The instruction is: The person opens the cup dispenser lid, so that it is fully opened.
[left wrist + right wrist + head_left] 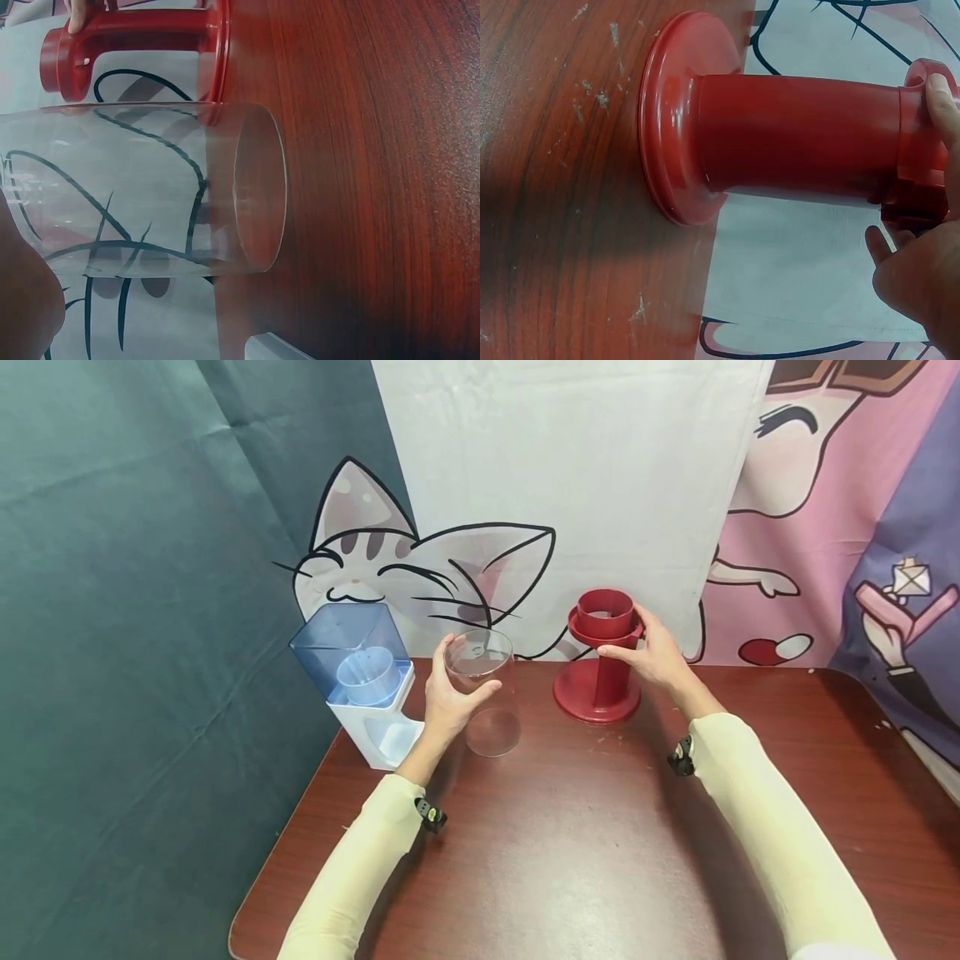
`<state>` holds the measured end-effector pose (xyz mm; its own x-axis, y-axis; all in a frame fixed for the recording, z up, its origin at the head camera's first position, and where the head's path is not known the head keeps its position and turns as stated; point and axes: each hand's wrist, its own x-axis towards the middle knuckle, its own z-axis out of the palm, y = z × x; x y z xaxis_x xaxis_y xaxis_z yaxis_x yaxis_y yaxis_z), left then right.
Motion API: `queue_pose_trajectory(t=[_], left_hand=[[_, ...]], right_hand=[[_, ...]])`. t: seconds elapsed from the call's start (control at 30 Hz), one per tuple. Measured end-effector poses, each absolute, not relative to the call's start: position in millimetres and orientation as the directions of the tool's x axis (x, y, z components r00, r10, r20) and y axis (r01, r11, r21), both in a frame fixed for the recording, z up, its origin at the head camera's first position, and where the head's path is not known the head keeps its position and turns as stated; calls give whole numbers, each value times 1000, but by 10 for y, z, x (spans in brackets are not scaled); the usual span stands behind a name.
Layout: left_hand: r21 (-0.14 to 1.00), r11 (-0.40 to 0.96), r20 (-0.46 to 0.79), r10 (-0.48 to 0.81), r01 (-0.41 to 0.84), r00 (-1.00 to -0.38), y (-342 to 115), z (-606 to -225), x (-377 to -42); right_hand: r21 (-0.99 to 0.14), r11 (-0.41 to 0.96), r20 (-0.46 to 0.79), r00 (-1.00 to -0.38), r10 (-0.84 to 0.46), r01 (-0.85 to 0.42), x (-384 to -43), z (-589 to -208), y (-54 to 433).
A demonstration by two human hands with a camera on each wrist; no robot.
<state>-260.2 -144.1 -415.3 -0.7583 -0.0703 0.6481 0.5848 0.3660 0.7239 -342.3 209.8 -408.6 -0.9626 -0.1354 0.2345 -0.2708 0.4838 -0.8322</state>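
Observation:
My left hand grips a clear plastic cylinder near its upper rim, thumb at the front and fingers round the left side. In the left wrist view the cylinder has its lower end close over the wood. To its right a red stand stands upright on a round base, with a ring-shaped holder on top. My right hand holds that ring from the right; the right wrist view shows the thumb on the red ring. The right fingers behind the ring are partly hidden.
Left of the cylinder stands a white base with a tilted blue see-through hopper and a round blue cup shape within. The brown wooden table meets a printed cloth backdrop behind the things.

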Motion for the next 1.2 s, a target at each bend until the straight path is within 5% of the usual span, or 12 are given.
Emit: queue_pose_trajectory(t=[0.53, 0.8, 1.03, 1.2], left_hand=[[736, 382, 620, -49, 559, -783, -1541, -4423, -2841], [779, 444, 489, 10, 442, -872, -1635, -4313, -2709], [729, 605, 341, 84, 320, -936, -1819, -4293, -2450], [692, 653, 221, 213, 307, -952, -1993, -4281, -2175]], right_hand=[[-827, 489, 312, -950, -12, -277, -3240, -4164, 2035], [-745, 486, 583, -800, 140, -457, -3054, -4082, 1767], [-670, 423, 693, -719, 59, -610, -2821, -4065, 1560], [-673, 416, 657, -753, -43, -612, -2632, -4105, 1459]])
